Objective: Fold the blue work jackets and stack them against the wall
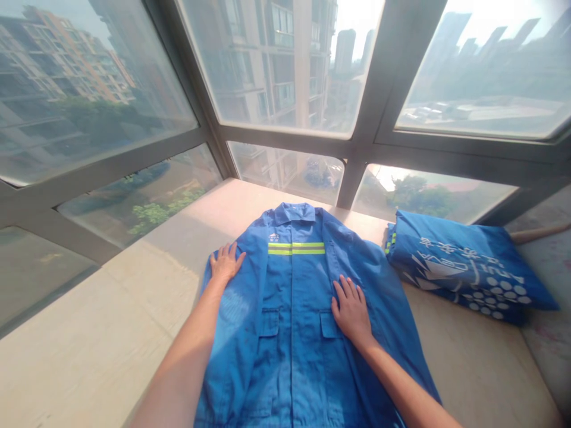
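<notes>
A blue work jacket (292,285) lies front side up, its collar pointing toward the windows. Across the chest runs a yellow and grey reflective stripe, with a small white logo above it. My left hand (226,263) rests flat on the sleeve at the left, fingers spread. On the right side of the jacket, beside a pocket flap, my right hand (352,308) lies with its fingers stretched out over the cloth. Neither hand grips anything. The jacket's lower hem falls outside the view.
A folded blue bundle (464,267) with white printing sits at the right, close to the wall (546,333). The pale stone sill (134,297) extends under the jacket. Grey window frames (285,139) enclose the far side and the left, with buildings and trees outside.
</notes>
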`<state>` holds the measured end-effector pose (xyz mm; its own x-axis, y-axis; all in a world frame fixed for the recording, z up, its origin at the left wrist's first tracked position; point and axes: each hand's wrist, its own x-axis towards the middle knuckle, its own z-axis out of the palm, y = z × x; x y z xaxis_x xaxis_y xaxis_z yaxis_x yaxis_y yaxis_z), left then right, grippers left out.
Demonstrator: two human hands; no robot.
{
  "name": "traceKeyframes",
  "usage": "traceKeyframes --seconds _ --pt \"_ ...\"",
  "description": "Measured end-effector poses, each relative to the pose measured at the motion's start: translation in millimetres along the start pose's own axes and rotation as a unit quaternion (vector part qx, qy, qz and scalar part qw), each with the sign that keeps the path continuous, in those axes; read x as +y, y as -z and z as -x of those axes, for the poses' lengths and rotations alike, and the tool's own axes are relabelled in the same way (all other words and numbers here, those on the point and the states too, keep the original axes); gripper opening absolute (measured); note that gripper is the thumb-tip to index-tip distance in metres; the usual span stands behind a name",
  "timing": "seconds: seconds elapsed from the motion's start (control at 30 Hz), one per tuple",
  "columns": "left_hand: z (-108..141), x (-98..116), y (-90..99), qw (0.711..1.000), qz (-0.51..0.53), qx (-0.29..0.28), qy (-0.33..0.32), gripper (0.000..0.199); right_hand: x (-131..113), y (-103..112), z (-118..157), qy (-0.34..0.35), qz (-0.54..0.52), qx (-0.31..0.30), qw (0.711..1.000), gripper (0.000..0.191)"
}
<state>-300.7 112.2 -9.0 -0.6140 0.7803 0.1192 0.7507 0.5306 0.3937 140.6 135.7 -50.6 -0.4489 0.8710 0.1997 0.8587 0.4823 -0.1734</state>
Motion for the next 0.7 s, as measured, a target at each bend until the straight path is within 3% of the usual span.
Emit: traceKeyframes --seconds 0.13,0.23,0.3,0.53,0.7 --pt "-19.2 -33.4 43.7 0.981 0.125 0.019 0.149 0.048 0.4 -1.4 0.6 0.004 -0.002 0.005 1.0 0.05" --pt "-30.5 -52.3 70.0 0.963 0.185 -0.033 0.193 0.038 0.2 -1.8 0.7 0.006 -0.004 0.007 1.0 0.05" --pt "-34.9 -57.3 78.0 0.95 0.232 -0.078 0.196 0.034 0.0 -1.9 0.7 0.005 -0.002 0.006 1.0 0.05" --pt "-41.6 -59.3 72.6 0.913 0.321 -0.188 0.167 0.045 1.3 -3.4 0.8 0.007 0.005 0.008 1.0 0.05" --pt "-50.4 -68.4 63.3 0.912 0.356 -0.137 0.154 0.043 3.4 -4.8 2.0 0.014 0.009 0.011 1.0 0.049"
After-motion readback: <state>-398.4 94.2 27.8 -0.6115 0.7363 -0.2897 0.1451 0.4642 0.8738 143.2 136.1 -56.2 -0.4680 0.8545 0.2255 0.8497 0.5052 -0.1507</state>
